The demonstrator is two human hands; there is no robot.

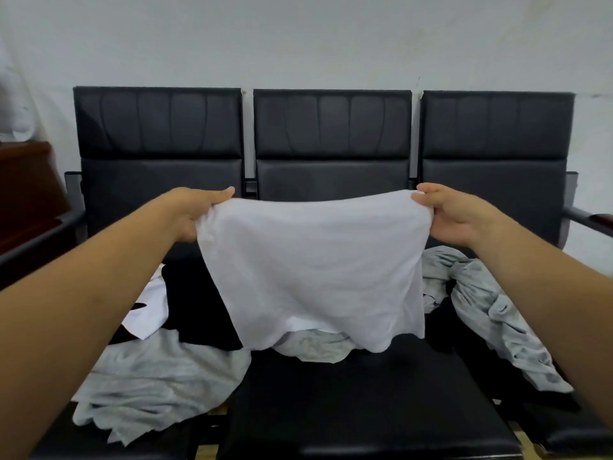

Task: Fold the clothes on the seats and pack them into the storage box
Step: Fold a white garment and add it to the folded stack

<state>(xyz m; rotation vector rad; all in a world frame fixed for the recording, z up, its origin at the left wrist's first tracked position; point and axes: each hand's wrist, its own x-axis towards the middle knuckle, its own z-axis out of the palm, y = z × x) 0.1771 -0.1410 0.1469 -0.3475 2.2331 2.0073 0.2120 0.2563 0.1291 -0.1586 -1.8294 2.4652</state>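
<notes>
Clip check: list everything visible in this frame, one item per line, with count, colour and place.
seats: three, black, in a row against the wall
white garment: one, white, held up spread over the middle seat
grey garments: three heaps, grey, on the left seat front, under the held garment's hem, and on the right seat
black garment: one, black, across the left and middle seats
white cloth: one, white with a black mark, left seat; type unclear
wall: one, off-white, behind the seats
wooden furniture: one, reddish-brown, far left
left hand: one, grip on the garment's upper left corner
right hand: one, grip on its upper right corner
</notes>
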